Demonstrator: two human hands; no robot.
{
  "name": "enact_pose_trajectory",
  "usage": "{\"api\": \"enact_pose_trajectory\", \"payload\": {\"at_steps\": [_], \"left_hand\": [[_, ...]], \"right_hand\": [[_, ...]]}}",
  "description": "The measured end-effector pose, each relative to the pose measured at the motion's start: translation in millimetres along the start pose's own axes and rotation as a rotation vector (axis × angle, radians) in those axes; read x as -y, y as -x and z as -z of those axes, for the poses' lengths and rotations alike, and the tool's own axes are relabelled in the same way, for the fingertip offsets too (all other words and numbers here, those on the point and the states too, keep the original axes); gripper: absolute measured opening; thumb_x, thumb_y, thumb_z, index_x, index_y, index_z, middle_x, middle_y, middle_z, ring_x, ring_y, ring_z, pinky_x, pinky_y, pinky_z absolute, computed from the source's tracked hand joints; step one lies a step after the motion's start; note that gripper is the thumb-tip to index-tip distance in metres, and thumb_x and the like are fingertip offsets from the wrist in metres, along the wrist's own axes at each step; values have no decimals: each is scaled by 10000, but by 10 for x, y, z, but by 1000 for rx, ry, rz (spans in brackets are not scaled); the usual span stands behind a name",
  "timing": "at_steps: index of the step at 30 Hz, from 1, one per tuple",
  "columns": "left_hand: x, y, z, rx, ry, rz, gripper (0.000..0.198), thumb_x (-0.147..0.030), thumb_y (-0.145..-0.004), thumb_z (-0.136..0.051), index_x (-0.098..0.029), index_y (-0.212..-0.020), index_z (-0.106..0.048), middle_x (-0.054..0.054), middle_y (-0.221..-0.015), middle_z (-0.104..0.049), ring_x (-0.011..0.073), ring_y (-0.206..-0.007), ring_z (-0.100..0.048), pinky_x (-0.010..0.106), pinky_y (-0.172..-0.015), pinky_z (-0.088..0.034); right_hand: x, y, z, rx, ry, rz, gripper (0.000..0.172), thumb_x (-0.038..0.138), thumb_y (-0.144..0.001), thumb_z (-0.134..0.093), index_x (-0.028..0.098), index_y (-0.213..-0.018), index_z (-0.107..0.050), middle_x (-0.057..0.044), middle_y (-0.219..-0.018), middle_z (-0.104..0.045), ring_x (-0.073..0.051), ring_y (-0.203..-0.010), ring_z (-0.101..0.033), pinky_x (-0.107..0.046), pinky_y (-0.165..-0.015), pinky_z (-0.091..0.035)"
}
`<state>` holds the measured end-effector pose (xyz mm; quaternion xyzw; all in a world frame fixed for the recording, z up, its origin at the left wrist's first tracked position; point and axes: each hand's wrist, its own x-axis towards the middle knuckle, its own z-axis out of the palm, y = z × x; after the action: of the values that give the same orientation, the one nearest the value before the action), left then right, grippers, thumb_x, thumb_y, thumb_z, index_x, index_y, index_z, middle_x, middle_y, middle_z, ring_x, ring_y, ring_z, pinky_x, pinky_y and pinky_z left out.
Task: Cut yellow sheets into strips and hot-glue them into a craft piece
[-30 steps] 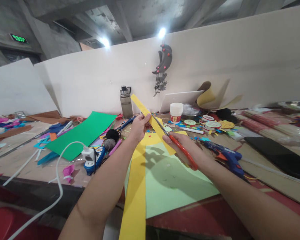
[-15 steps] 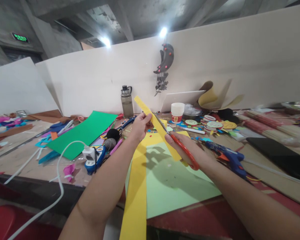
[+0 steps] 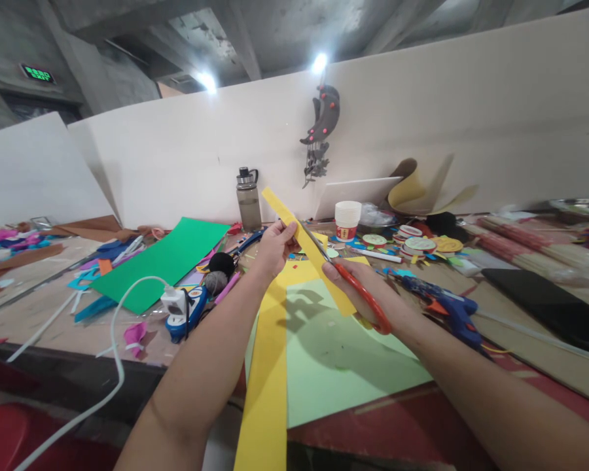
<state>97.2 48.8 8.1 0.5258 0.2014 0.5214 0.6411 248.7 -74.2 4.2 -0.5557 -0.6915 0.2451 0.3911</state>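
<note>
My left hand (image 3: 277,247) pinches a yellow strip (image 3: 279,208) near its upper part and holds it up at a slant above the table. In my right hand (image 3: 356,282) is a pair of scissors (image 3: 366,294) with orange-red handles. The scissor blades lie along the strip's right edge, their tips close to my left fingers. Some of my right fingers are hidden behind the strip and the handles. Below lies a pale green sheet (image 3: 343,366), crossed by the shadow of my hands. A longer yellow piece (image 3: 265,392) runs along its left side and past the table edge.
A green sheet (image 3: 164,261), a blue power socket (image 3: 189,317) with a white cable, and yarn balls are to the left. Behind stand a bottle (image 3: 249,203) and paper cups (image 3: 347,219). To the right lie a blue glue gun (image 3: 446,307) and a black slab (image 3: 544,307).
Almost nothing differs. The whole view has shifted very slightly; both hands, the strip and the scissors keep nearly the same pose.
</note>
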Motion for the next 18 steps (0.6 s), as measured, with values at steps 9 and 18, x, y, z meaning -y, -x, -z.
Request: {"api": "enact_pose_trajectory", "payload": {"at_steps": [9, 18], "left_hand": [[-38, -12, 31, -59, 45, -60, 322, -395, -670, -733, -164, -776, -535, -21, -687, -596, 74, -557, -564, 190, -504, -430], [-37, 7, -13, -45, 28, -13, 304, -354, -659, -742, -171, -780, -532, -26, -670, -589, 80, -568, -565, 189, -509, -439]], "right_hand": [[34, 15, -11, 27, -67, -36, 402, 565, -811, -457, 211, -636, -386, 50, -493, -377, -89, -407, -367, -211, -380, -304], [44, 6, -14, 59, -48, -33, 399, 594, -808, -441, 212, -695, -414, 44, -545, -438, -94, -437, -417, -208, -401, -352]]}}
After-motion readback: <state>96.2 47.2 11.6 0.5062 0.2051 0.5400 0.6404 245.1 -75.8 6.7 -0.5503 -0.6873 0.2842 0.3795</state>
